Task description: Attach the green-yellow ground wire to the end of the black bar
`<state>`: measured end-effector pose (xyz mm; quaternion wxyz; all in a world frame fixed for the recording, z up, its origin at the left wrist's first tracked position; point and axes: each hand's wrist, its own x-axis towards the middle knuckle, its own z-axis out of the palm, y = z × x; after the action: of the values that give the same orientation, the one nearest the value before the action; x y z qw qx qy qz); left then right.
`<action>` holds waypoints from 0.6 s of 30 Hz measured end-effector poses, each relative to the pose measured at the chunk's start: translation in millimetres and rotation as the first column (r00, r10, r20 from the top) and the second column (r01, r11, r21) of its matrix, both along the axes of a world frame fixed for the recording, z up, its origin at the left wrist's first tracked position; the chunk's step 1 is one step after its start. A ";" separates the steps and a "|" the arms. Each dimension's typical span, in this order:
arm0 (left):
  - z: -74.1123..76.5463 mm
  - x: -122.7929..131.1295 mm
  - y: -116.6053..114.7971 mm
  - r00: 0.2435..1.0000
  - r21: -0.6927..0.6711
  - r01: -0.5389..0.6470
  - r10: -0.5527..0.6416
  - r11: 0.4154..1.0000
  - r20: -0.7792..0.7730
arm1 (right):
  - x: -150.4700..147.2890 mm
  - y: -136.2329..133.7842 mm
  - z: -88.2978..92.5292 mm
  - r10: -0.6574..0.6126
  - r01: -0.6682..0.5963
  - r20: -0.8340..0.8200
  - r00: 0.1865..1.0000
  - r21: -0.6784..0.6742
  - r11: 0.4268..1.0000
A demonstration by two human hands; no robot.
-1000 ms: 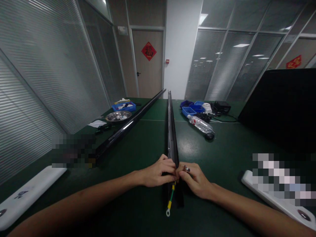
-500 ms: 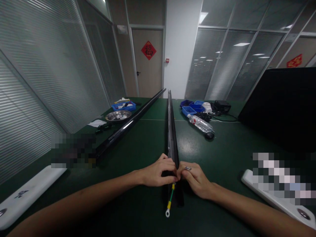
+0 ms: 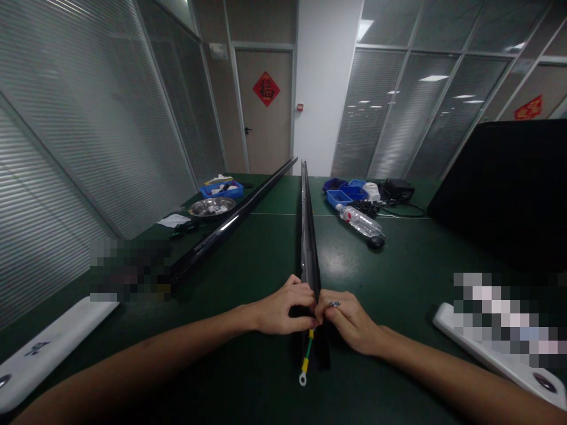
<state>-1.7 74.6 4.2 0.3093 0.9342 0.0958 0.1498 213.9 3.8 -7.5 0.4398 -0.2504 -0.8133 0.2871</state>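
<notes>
A long black metal rail [image 3: 305,227] runs away from me along the green table. At its near end my left hand [image 3: 283,308] is closed, with its fingers over the rail and its thumb pointing right. My right hand [image 3: 348,319] is closed from the other side, and its fingertips meet the left ones. A metal ring [image 3: 334,304] shows on one of its fingers. What the right fingertips pinch is hidden. Below the hands hangs a short green-and-yellow wire [image 3: 309,349] with a ring terminal [image 3: 303,379] at its lower end; its upper end disappears under the fingers.
A second black rail [image 3: 230,224] lies at an angle on the left, beside a metal bowl [image 3: 212,206] and a blue tray [image 3: 222,190]. Blue bins [image 3: 349,192], a plastic bottle [image 3: 361,223] and cables stand right. White rounded bars [image 3: 57,348] lie at both sides; a dark screen [image 3: 509,200] is right.
The wire's ring terminal has swung slightly to the right and up. My right hand has turned a little; the left hand and the rail look almost unmoved.
</notes>
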 end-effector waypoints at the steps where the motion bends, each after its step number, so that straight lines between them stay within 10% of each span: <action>1: 0.0 0.0 0.1 1.000 -0.004 0.003 -0.003 1.000 0.004 | 0.0 0.0 0.0 -0.004 0.004 0.000 1.000 -0.004 1.000; 18: 0.5 0.9 1.3 1.000 0.001 0.025 -0.025 1.000 -0.008 | -0.4 0.7 -2.0 -0.063 0.063 0.004 0.998 -0.032 0.998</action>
<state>-0.8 75.8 4.6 0.3103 0.9360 0.0851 0.1424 213.4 4.5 -9.5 0.4432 -0.2833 -0.8011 0.2857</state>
